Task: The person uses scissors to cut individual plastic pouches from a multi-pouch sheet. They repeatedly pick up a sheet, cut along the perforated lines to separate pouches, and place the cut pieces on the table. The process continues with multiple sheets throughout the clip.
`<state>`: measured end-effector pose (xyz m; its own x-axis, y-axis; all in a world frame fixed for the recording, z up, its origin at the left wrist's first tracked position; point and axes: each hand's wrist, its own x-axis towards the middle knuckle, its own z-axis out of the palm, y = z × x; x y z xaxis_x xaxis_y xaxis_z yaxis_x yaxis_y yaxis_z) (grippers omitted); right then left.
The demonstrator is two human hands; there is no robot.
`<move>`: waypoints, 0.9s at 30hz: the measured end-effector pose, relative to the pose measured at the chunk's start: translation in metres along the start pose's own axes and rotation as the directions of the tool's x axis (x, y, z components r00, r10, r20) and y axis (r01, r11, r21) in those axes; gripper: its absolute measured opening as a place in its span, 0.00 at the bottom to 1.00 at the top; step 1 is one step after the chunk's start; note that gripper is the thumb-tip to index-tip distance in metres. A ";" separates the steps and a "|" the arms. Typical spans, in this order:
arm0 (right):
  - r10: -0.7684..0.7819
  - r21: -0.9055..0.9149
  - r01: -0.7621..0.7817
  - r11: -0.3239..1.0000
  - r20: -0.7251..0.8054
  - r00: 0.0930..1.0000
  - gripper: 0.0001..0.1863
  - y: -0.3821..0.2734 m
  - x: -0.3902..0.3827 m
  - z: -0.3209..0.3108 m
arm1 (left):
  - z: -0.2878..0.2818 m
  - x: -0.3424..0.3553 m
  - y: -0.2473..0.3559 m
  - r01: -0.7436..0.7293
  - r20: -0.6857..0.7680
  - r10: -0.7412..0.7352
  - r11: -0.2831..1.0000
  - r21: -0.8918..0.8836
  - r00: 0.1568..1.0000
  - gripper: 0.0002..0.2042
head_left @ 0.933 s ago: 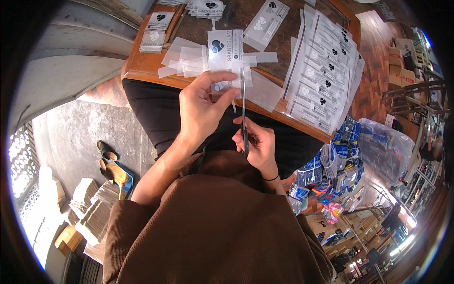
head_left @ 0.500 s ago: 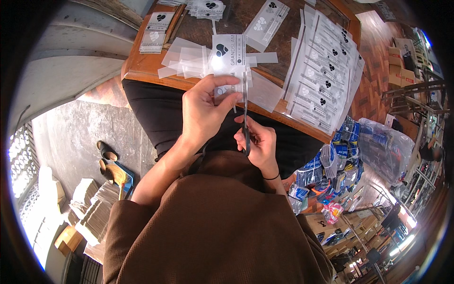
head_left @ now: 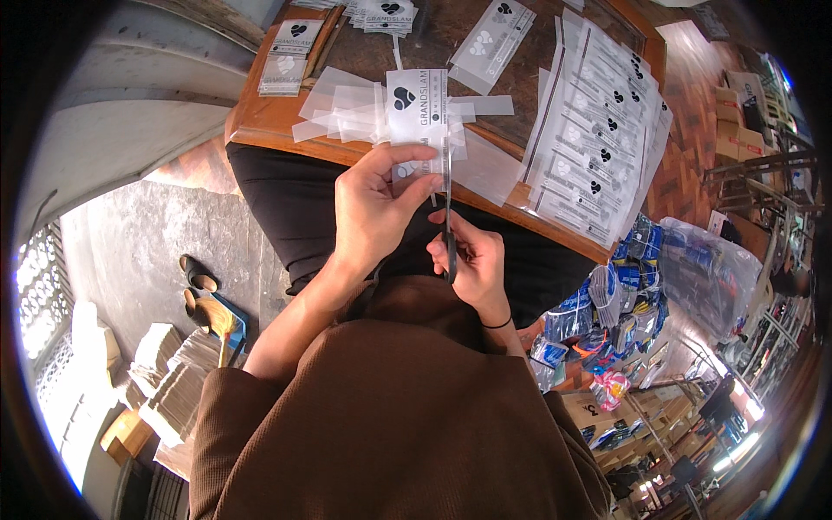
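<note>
Between its thumb and fingers my left hand (head_left: 373,204) pinches a printed translucent label strip (head_left: 404,117) with a black logo, held upright over the table's near edge. My right hand (head_left: 477,260) grips black-handled scissors (head_left: 450,247). Their blades point away from me and lie along the strip's right edge, close to my left fingertips. Behind the strip, several clear plastic offcuts (head_left: 334,100) lie loosely across each other. Another printed label piece (head_left: 492,43) rests farther back.
A stack of large printed sheets (head_left: 594,143) covers the right side of the wooden table (head_left: 251,126). Cut labels (head_left: 288,56) sit at the far left, with another pile (head_left: 386,16) at the back. Bagged goods (head_left: 598,303) stand on the floor at right; shoes (head_left: 199,276) lie at left.
The strip has come slightly toward me, and the scissor blades show a little lower along its right edge. Both hands keep their holds.
</note>
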<state>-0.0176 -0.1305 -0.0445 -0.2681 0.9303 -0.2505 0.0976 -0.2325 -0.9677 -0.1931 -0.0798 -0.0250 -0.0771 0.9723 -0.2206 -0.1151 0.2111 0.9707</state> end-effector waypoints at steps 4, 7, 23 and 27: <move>0.004 -0.014 -0.004 1.000 0.003 1.000 0.18 -0.001 0.001 0.001 | 0.000 0.000 -0.004 -0.014 -0.019 0.013 0.999 -0.050 1.000 0.13; 0.015 0.018 -0.015 1.000 -0.009 1.000 0.19 0.001 0.001 0.001 | 0.000 -0.003 -0.005 0.037 -0.006 -0.037 0.999 -0.017 0.999 0.13; 0.095 0.193 -0.078 0.978 -0.077 0.993 0.22 -0.001 0.011 -0.004 | 0.001 -0.011 -0.008 0.021 0.009 -0.023 0.987 0.158 1.000 0.13; 0.173 0.303 -0.166 0.938 0.004 0.985 0.20 0.000 0.011 -0.009 | -0.005 -0.005 -0.015 -0.001 -0.039 0.001 1.000 0.013 0.999 0.13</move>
<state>-0.0125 -0.1173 -0.0468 -0.2513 0.8747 -0.4144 -0.1540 -0.4588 -0.8751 -0.1957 -0.0878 -0.0387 -0.1161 0.9679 -0.2230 -0.1019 0.2117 0.9720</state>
